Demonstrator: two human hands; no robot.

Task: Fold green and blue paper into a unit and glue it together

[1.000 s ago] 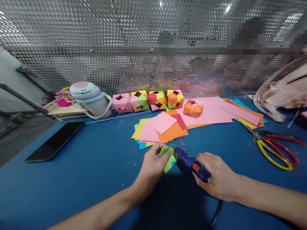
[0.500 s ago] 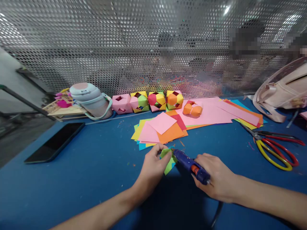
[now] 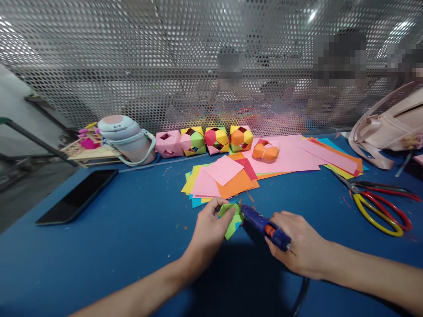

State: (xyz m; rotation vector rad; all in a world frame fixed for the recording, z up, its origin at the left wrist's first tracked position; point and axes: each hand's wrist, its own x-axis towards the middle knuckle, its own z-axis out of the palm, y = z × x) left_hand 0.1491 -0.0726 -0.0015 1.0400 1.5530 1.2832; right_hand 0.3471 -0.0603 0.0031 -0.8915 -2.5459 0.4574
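My left hand [image 3: 211,226] pinches a small folded paper piece [image 3: 232,227], green with some blue, between thumb and fingers above the blue table. Wrapped around a dark blue hot glue gun [image 3: 264,226] is my right hand [image 3: 297,242]. The gun's nozzle points left and lies close beside the paper's right edge; whether it touches I cannot tell. A cord [image 3: 301,295] runs down from below the right hand. Just beyond the left hand lies a pile of coloured paper squares [image 3: 224,171].
Several folded paper cubes [image 3: 216,141] line the back, with an orange folded piece [image 3: 265,152] on pink sheets [image 3: 294,154]. Scissors [image 3: 376,211] lie right, near a pale bag [image 3: 393,127]. Left are a phone [image 3: 77,196], a lidded flask [image 3: 128,138] and a wooden model [image 3: 87,149]. Perforated metal [image 3: 185,66] stands behind.
The glue gun's nozzle has shifted slightly right, away from the folded paper. My left hand keeps its hold with barely any movement.
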